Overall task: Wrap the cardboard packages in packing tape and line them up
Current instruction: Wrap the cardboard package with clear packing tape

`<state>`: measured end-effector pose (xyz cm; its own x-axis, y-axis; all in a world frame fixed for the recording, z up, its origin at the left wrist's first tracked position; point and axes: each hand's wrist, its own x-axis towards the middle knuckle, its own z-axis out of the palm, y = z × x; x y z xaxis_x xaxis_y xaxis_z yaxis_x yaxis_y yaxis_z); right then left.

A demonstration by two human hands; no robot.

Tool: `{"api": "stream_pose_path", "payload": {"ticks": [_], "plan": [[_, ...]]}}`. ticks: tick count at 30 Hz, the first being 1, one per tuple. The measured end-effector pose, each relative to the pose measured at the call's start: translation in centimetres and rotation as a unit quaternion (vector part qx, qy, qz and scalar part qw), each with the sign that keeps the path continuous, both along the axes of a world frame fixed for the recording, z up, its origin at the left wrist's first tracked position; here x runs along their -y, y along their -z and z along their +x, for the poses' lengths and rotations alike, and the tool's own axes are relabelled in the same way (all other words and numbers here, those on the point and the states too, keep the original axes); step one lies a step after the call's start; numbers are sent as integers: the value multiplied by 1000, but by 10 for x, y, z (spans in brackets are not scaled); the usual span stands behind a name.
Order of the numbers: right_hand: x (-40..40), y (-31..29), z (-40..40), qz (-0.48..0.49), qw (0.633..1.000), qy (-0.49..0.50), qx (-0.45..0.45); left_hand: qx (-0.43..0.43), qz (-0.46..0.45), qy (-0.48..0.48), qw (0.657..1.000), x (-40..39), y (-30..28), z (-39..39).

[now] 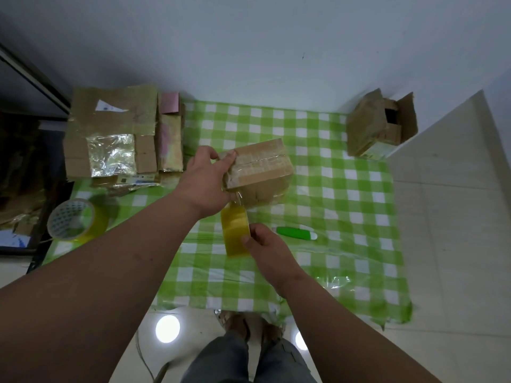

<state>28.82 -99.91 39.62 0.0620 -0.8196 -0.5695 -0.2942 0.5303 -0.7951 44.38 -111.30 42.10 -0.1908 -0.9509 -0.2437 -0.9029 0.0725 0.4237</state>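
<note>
- Over the middle of the green checked tablecloth (345,189), seen from the head camera, the left hand (206,179) grips a cardboard package (262,172) by its near-left end, thumb on top and fingers curled round the side, holding it tilted just above the cloth.
- The right hand (266,244) pinches a roll of yellowish packing tape (235,233) near the package, fingers wrapped on its right edge. A clear strip seems to run from the roll up to the package's near corner, but it's glossy and hard to trace.
- Looks to me like mid-wrap: one band going on. Next move probably calls for turning the package while pulling the roll round it with steady tension, then cutting the strip. The green cutter (296,233) lies on the cloth just right of the right hand, so it's handy.
- The package itself is a small brown box, already shiny with tape across the top, a seam line down the middle, corners a bit soft and crumpled.
- Far left, a stack of taped packages (116,134) sits side by side at the cloth's edge, so that's likely the line-up spot.
- A second tape roll (77,219) lies near left, and an open torn box (381,125) sits far right.
</note>
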Motion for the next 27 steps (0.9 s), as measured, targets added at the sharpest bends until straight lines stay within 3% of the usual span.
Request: {"api": "stream_pose_path", "payload": {"ticks": [10,16,19,23,27], "plan": [[-13,6,0,-11,1000,-5,-25,-5,5,6,1000,-4,0,1],[-9,4,-5,1,1000,-29,-8,-114,-28,-75,990,-17,1,4],[-6,1,-6,9,999,-42,-2,-204,-4,-153,967,-32,3,3],[-4,0,-9,-1,997,-68,-29,-253,67,-275,925,-57,15,-3],[-3,2,-13,-2,997,-73,-30,-335,184,-356,853,-76,33,-7]]}}
